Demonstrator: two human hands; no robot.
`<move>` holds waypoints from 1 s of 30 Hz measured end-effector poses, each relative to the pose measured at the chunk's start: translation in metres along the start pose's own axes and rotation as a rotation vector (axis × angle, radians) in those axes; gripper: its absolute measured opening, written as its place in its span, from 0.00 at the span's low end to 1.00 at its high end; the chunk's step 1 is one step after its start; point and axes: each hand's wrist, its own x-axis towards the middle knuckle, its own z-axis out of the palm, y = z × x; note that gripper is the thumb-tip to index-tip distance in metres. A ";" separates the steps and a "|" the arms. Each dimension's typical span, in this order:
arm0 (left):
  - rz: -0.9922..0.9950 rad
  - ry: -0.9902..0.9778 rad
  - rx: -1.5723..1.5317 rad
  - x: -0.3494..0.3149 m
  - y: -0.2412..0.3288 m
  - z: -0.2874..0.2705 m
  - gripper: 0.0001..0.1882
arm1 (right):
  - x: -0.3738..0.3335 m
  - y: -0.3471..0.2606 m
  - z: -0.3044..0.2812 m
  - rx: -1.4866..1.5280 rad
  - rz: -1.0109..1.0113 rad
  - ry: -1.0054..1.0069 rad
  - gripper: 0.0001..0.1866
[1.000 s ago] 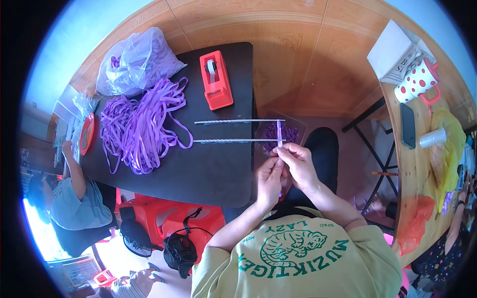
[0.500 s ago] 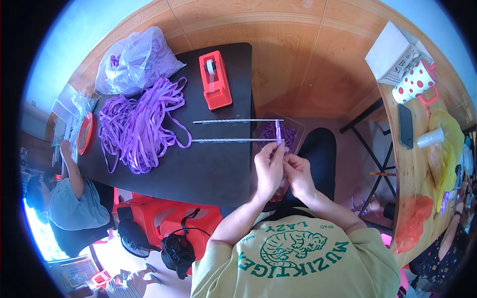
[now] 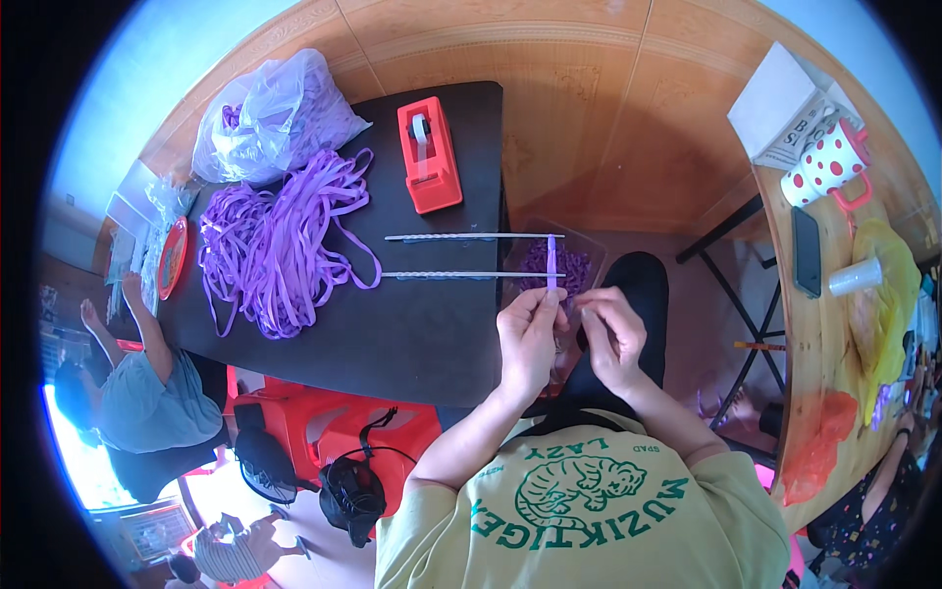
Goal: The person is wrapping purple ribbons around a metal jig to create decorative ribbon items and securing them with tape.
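My left hand (image 3: 528,339) is closed in a pinch on the lower end of a short purple ribbon (image 3: 552,260). The ribbon lies across two thin twisted metal rods, the far rod (image 3: 471,237) and the near rod (image 3: 451,275), close to their right ends. Both rods stick out past the right edge of the black table (image 3: 422,344). To the right of the left hand and apart from it, my right hand (image 3: 614,339) is held with bent fingers pressed together. What is in its fingertips, if anything, is too small to tell.
Purple ribbon lies heaped (image 3: 285,245) on the table beside a stuffed plastic bag (image 3: 275,118) and a red tape dispenser (image 3: 429,155). Below the rods is a clear bin (image 3: 579,250) of purple pieces. A wooden table (image 3: 814,373) stands right; a person (image 3: 157,402) sits left.
My right hand has drawn away from the left hand, toward the right. My left hand keeps its pinch at the ribbon's lower end. The person at the left now shows two raised arms.
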 end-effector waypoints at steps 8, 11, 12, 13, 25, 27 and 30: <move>-0.160 -0.053 -0.085 -0.013 0.024 -0.001 0.10 | 0.047 0.001 -0.002 -0.428 -0.537 -0.020 0.16; -0.153 -0.081 -0.105 -0.019 0.029 -0.003 0.11 | 0.054 0.002 0.004 -0.493 -0.651 -0.076 0.18; -0.150 -0.079 -0.105 -0.021 0.033 -0.004 0.11 | 0.054 0.002 0.005 -0.473 -0.656 -0.109 0.18; -0.168 -0.103 -0.087 -0.022 0.039 -0.005 0.11 | 0.055 0.001 0.005 -0.455 -0.661 -0.141 0.18; -0.193 -0.386 0.092 0.072 0.146 0.010 0.13 | 0.098 -0.002 0.006 -0.028 -0.287 -0.329 0.05; -0.084 -0.504 0.170 0.112 0.156 0.015 0.15 | 0.107 0.000 0.007 0.091 0.105 -0.436 0.10; 0.082 -0.392 0.385 0.143 0.172 0.028 0.17 | 0.118 0.008 0.012 0.185 0.205 -0.422 0.13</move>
